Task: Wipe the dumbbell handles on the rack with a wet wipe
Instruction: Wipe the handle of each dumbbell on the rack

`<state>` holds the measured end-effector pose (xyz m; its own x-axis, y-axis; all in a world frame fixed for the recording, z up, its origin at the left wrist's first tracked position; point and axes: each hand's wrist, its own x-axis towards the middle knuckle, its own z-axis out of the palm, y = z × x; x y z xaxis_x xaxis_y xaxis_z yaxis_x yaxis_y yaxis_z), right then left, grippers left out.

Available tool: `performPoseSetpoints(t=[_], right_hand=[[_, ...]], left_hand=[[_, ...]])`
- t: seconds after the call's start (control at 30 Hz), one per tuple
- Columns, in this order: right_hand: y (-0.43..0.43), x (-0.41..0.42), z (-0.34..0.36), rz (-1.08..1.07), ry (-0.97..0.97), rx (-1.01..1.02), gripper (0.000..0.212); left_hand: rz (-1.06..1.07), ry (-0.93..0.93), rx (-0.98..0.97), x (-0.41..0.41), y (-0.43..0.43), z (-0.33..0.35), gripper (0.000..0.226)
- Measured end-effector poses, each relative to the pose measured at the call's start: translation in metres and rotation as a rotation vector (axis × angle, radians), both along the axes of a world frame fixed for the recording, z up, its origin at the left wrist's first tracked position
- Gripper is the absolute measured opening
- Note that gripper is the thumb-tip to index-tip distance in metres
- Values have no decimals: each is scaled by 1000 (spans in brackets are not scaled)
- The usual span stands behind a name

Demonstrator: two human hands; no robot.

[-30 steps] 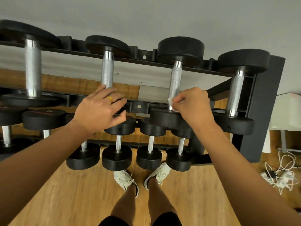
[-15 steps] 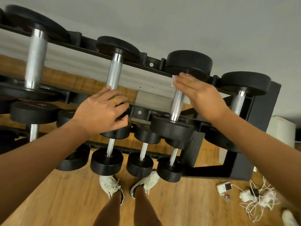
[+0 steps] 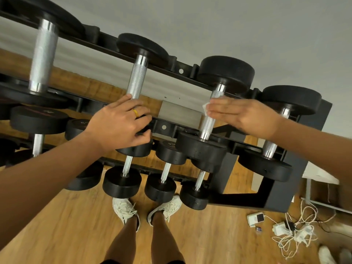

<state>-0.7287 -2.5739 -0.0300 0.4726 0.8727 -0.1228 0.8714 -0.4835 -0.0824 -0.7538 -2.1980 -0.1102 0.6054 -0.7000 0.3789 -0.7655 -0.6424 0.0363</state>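
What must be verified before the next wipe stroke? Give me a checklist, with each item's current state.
1. The wet wipe sits between the right hand and the third dumbbell's handle: ok.
2. The right hand's fingers lie flat across that handle: ok.
3. The left hand grips the near head of the second dumbbell for support: ok.
4. Both heads of the third dumbbell sit on the rack: ok.
5. Handle wiped all round: cannot tell.
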Motion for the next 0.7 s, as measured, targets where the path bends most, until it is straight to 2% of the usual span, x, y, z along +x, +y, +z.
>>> performPoseSetpoints(t=[0.13,0.2,0.3,0.4,0.47,0.53,0.7], right_hand=[[11,-34,-13,166,101,-33,55],[8,-22,-10,220,125,-39,56],[-1,4,-1,114,75,-26,62],[3,0,-4,-4,19,3,59],[10,-21,-14,37,66,3,56],[12,-30,-17,95,137,-28,62],[7,-2,-1,30,182,-47,77]], left_hand=[[-10,0,-1,0,0,1,33],[-10,3,-1,0,0,0,34],[-10,4,6,0,0,-2,33],[-12,-3,-1,0,-1,-2,33],[-14,-9,-7,0,0,-2,33],[-14,-23,-17,0,0,-2,33],[-17,-10,-6,1,0,-3,37]])
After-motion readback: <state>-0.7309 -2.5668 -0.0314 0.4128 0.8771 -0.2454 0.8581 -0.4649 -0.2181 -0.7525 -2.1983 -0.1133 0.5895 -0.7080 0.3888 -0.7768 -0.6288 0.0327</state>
